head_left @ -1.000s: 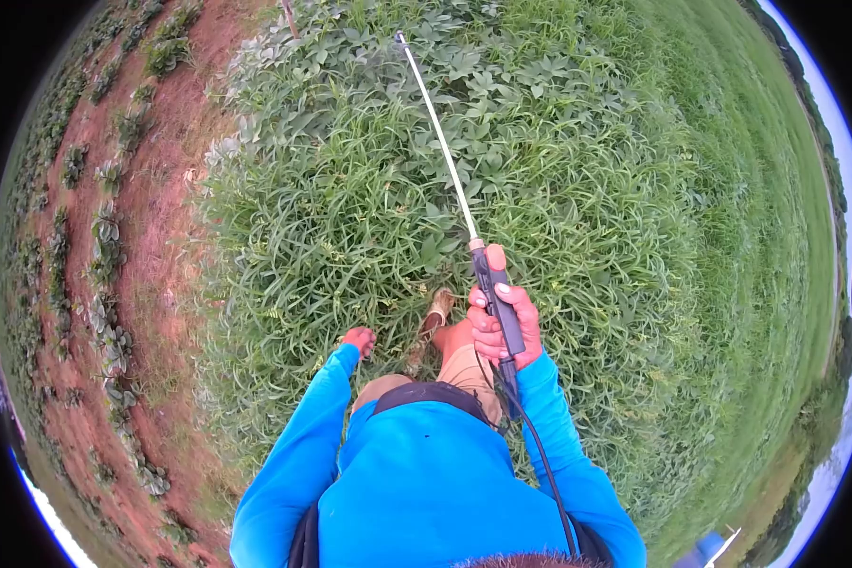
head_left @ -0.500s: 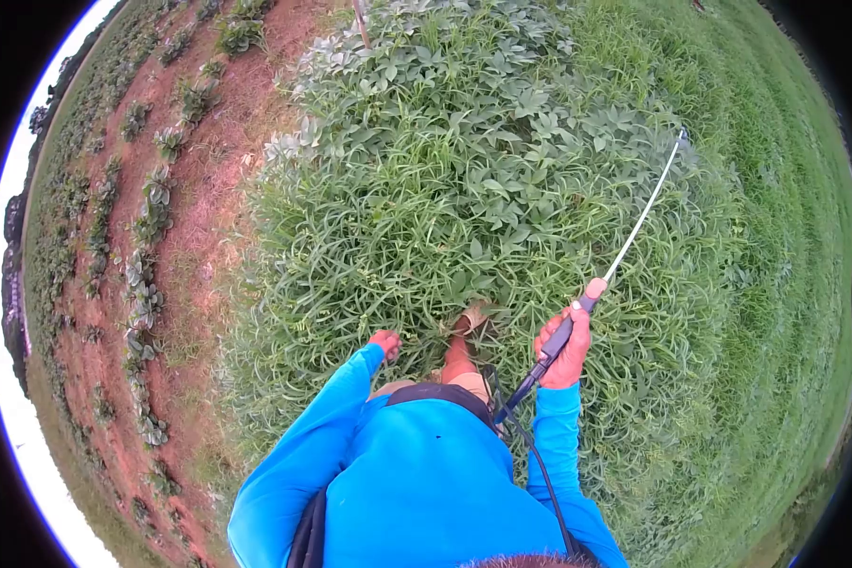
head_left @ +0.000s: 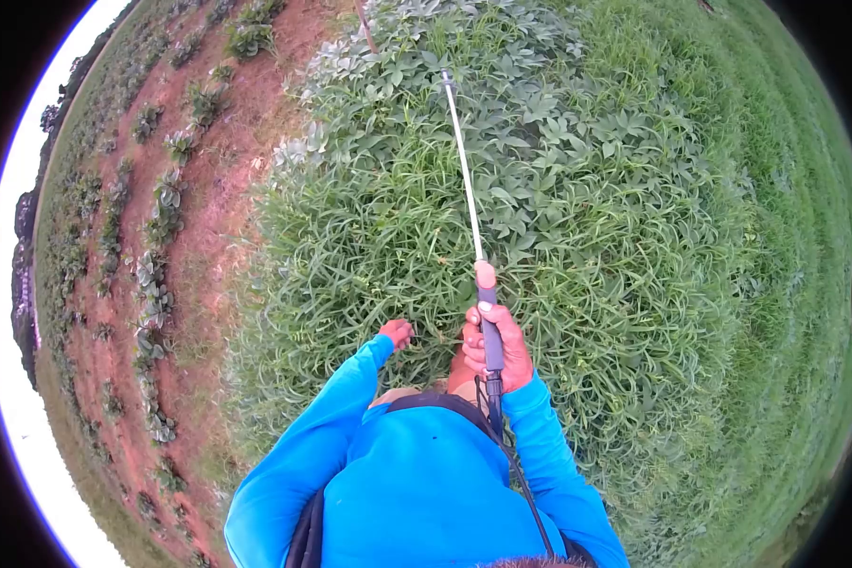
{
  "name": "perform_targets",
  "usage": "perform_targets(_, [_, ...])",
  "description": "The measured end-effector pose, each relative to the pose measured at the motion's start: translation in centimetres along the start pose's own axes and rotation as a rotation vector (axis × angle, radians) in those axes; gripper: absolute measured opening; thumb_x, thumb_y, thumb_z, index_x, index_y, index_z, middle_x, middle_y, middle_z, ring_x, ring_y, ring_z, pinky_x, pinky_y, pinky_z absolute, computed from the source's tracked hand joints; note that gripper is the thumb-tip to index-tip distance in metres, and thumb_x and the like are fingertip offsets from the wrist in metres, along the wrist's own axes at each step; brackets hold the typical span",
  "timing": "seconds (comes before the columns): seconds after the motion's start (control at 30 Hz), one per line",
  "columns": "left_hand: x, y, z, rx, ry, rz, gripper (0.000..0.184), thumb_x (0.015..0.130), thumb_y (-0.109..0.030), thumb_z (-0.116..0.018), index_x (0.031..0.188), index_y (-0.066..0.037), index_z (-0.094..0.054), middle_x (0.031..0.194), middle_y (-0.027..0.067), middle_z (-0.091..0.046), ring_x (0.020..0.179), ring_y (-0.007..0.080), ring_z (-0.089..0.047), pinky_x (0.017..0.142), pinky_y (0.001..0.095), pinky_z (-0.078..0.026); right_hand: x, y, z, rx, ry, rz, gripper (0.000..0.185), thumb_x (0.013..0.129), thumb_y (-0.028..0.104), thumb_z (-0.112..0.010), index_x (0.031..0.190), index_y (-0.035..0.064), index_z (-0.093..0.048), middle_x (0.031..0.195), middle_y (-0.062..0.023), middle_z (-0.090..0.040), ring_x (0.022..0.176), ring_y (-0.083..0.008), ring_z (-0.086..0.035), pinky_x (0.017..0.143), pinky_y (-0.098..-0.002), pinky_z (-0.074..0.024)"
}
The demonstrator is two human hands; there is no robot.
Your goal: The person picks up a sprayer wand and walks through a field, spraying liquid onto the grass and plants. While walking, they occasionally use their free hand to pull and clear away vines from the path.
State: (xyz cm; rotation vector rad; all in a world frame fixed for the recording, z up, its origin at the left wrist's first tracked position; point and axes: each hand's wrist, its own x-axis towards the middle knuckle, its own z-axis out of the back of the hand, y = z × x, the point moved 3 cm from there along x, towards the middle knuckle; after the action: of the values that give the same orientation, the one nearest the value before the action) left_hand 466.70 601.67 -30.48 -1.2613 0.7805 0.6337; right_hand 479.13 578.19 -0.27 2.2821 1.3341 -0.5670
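Observation:
My right hand (head_left: 504,348) is wrapped around the grey handle of a sprayer lance (head_left: 466,180), with the thumb along its top. The lance's thin pale tube points forward over the leafy plants, and its nozzle (head_left: 448,78) is at the far end. A dark hose (head_left: 525,473) runs from the handle back along my right side. My left hand (head_left: 399,333) hangs low in front of my left hip, above the grass, its fingers curled in. What those fingers hold, if anything, is hidden.
Dense tall grass (head_left: 350,275) and broad-leaved plants (head_left: 530,123) surround my legs. On the left lies reddish bare soil (head_left: 204,284) with crop rows (head_left: 151,303). A thin stake (head_left: 364,28) stands ahead. More grass (head_left: 776,237) stretches to the right.
My right hand has swung the lance left, from pointing forward right to nearly straight ahead. My left hand has shifted slightly right and up. A foot visible before is now hidden.

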Motion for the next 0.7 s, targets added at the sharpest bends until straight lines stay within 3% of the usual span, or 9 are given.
perform_targets(0.17, [-1.0,6.0,0.6,-0.03,-0.029,0.14,0.031,0.089,-0.036,-0.048,0.092,-0.009,-0.063,0.066,-0.0002,-0.059,0.049,0.0104,-0.052,0.043,0.0262,-0.04,3.1,-3.0,-1.1,-0.057,0.147,-0.201,0.024,0.091,0.034,-0.053,0.085,0.0112,-0.048,0.059,0.0022,-0.042,0.04,-0.0067,-0.034,0.034,-0.0217,-0.0305])
perform_targets(0.37, [-4.3,10.8,1.9,0.001,-0.033,0.23,0.034,0.09,-0.037,-0.049,0.094,-0.007,-0.063,0.067,0.0026,-0.06,0.047,0.0123,-0.051,0.042,0.0268,-0.039,6.2,-2.3,-2.9,-0.155,0.186,-0.128,0.024,0.088,0.033,-0.057,0.084,0.0116,-0.049,0.06,0.0032,-0.043,0.041,-0.0059,-0.037,0.035,-0.0207,-0.0306])
perform_targets(0.43, [-4.5,11.2,2.1,-0.082,0.005,0.248,0.032,0.09,-0.036,-0.05,0.093,-0.006,-0.063,0.066,0.0023,-0.059,0.047,0.0127,-0.052,0.041,0.0271,-0.039,6.0,-0.9,-3.4,-0.162,0.143,-0.037,0.023,0.088,0.032,-0.058,0.084,0.0117,-0.049,0.06,0.0034,-0.044,0.041,-0.0058,-0.038,0.034,-0.0208,-0.0307])
perform_targets(0.47, [-4.4,11.0,2.1,-0.065,0.022,0.239,0.032,0.09,-0.036,-0.05,0.093,-0.006,-0.063,0.066,0.0023,-0.059,0.047,0.0127,-0.052,0.041,0.0271,-0.039,6.0,-0.1,-3.2,-0.148,0.145,0.021,0.029,0.084,0.034,-0.064,0.086,0.0092,-0.047,0.059,-0.0004,-0.049,0.04,-0.0077,-0.045,0.033,-0.0211,-0.0365])
perform_targets(0.57, [-3.8,9.4,2.5,-0.118,0.024,0.267,0.032,0.091,-0.037,-0.047,0.09,-0.008,-0.059,0.067,0.0022,-0.055,0.048,0.0128,-0.049,0.038,0.026,-0.036,5.7,2.6,-2.4,-0.162,0.056,0.21,0.023,0.087,0.032,-0.059,0.086,0.0122,-0.048,0.06,0.0031,-0.046,0.041,-0.0063,-0.04,0.035,-0.0212,-0.0334])
perform_targets(0.7, [-0.2,6.7,2.6,0.041,0.029,0.245,0.031,0.091,-0.034,-0.045,0.092,-0.006,-0.059,0.07,0.0047,-0.059,0.05,0.0136,-0.054,0.038,0.0267,-0.038,4.3,6.7,-1.3,-0.114,-0.099,0.432,0.022,0.087,0.031,-0.059,0.086,0.0126,-0.047,0.057,0.0038,-0.042,0.04,-0.0064,-0.039,0.034,-0.0215,-0.0333])
